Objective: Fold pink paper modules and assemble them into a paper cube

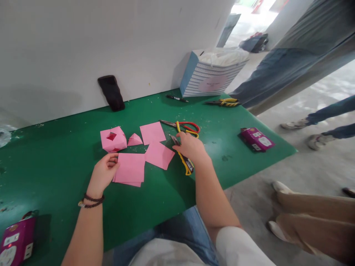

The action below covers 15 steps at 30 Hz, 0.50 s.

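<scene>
My left hand [104, 171] has its fingers curled at the left edge of a small stack of pink paper squares [131, 168], pinching it on the table. My right hand [192, 147] is closed over a yellow-and-black utility knife [188, 167]; the knife's middle is hidden under the fingers. Just beyond that hand lie scissors [190, 125] with red and yellow handles. Between my hands are more pink paper [159, 154] and a single pink square [152, 133]. A folded pink paper box [113, 138] with a hole stands past my left hand, beside a small folded pink piece [135, 140].
On the green table [155, 199] lie a pen [176, 98], pliers [223, 102] and purple power strips [257, 139] at both sides. A phone [111, 92] leans on the wall; a striped paper bag [212, 75] stands at the back. Other people's legs [313, 221] are at right.
</scene>
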Available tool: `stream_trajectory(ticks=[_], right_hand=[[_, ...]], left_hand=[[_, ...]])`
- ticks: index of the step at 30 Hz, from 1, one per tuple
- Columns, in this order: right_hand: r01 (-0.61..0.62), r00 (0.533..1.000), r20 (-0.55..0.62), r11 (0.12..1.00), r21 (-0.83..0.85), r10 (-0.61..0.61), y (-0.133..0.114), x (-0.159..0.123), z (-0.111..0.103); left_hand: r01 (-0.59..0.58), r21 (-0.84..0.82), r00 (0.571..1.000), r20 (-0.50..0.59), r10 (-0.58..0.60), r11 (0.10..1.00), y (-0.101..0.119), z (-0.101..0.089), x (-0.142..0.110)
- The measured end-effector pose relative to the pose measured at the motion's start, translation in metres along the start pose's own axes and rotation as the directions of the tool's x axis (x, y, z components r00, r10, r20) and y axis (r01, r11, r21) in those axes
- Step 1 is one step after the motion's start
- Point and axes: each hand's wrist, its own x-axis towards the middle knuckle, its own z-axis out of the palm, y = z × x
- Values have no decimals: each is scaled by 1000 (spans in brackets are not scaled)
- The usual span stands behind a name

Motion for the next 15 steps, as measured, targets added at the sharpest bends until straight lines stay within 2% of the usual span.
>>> stream_trajectory(ticks=[5,9,12,15], right_hand=[[84,995,53,996,12,-84,-27,-2,11],[103,989,102,995,3,-103,-39,-3,21],[117,985,128,993,27,-119,-38,-2,22],[177,974,127,980,88,-187,-33,-2,16]], left_hand=[[22,127,996,-91,-11,992,1,-4,-1],[30,229,984,-176,11,973,6,-5,-4],[13,343,976,-207,62,939,10,-5,-6],[-48,438,948,-262,179,898,15,-4,-9]])
